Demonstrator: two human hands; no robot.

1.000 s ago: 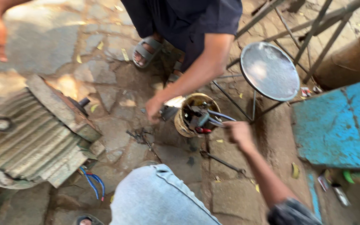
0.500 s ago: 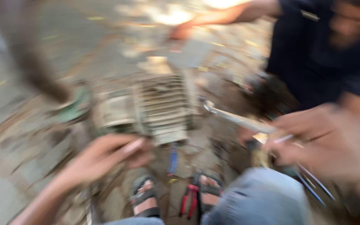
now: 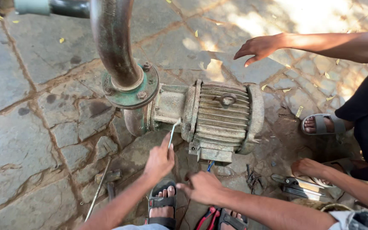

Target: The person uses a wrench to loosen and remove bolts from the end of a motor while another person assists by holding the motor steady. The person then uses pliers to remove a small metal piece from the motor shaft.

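Your left hand point(image 3: 160, 159) grips a thin tool point(image 3: 172, 133), its tip against the motor point(image 3: 222, 115) on the stone floor point(image 3: 30, 127). Your right hand point(image 3: 203, 187) hovers loosely curled, holding nothing, below the motor.

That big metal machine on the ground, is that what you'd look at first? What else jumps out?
Yes, the ribbed grey motor lies mid-frame on the stone floor, bolted to a rusty curved pipe rising at its left. Below it, the left hand pokes a thin tool at it, with the right hand alongside. Another person's hand hovers at upper right.
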